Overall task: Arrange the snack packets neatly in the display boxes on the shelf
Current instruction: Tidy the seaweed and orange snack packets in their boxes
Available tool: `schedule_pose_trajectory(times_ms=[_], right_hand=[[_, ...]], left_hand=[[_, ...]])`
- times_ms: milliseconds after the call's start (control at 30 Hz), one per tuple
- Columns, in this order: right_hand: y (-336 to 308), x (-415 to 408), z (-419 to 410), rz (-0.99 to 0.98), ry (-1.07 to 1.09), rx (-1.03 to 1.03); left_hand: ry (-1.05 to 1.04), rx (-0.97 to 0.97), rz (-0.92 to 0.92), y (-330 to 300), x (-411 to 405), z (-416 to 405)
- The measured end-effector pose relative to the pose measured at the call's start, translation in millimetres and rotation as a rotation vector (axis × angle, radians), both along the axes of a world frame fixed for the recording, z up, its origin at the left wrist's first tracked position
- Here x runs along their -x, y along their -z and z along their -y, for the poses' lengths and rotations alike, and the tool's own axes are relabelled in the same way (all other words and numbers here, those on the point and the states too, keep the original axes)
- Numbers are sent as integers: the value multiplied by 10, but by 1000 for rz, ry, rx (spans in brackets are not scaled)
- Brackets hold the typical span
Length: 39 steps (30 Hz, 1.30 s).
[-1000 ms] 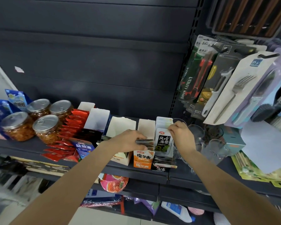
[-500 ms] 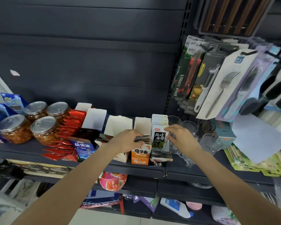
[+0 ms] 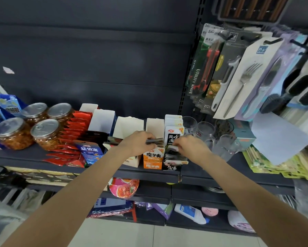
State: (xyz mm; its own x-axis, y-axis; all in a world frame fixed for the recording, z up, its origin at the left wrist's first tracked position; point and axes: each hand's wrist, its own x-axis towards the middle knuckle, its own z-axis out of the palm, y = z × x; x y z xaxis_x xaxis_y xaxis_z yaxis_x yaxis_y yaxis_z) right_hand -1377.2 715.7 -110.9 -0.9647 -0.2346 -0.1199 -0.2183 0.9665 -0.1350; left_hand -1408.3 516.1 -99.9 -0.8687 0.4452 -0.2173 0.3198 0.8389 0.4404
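Several cardboard display boxes stand in a row on the dark shelf [image 3: 33, 158]. My left hand [image 3: 137, 142] grips a small stack of dark snack packets [image 3: 155, 141] above the orange display box [image 3: 152, 160]. My right hand [image 3: 191, 147] pinches a dark packet [image 3: 172, 148] at the top of the pile lying in the front of the black-and-white display box [image 3: 172, 167]. Upright white packets [image 3: 173, 132] stand behind it in the same box. A white box [image 3: 127, 126] sits to the left, partly hidden by my left arm.
Red packets [image 3: 73, 132] and a blue box [image 3: 90, 151] lie left of the row, beside four jars [image 3: 46, 131]. Clear glasses [image 3: 205, 130] stand right of the boxes. Carded utensils [image 3: 238, 82] hang at the upper right. Lower shelves hold more goods.
My right hand has moved down from the top of the upright white packets to the pile of dark packets in front. My left hand keeps holding its stack.
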Motion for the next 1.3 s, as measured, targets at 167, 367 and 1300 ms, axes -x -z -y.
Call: schedule_pose_trajectory(times_ms=[167,367,1300], right_hand=[[-165,22,-35,-186,139,306],[-726,66,-209,-412,219,542],[-616,-98,-319,-146,452,1504]], left_hand=[[-23,-48,5,22,24,37],[-188,-417,-20,-161,66,-79],[-330,-986,47,-584,-160,-62]])
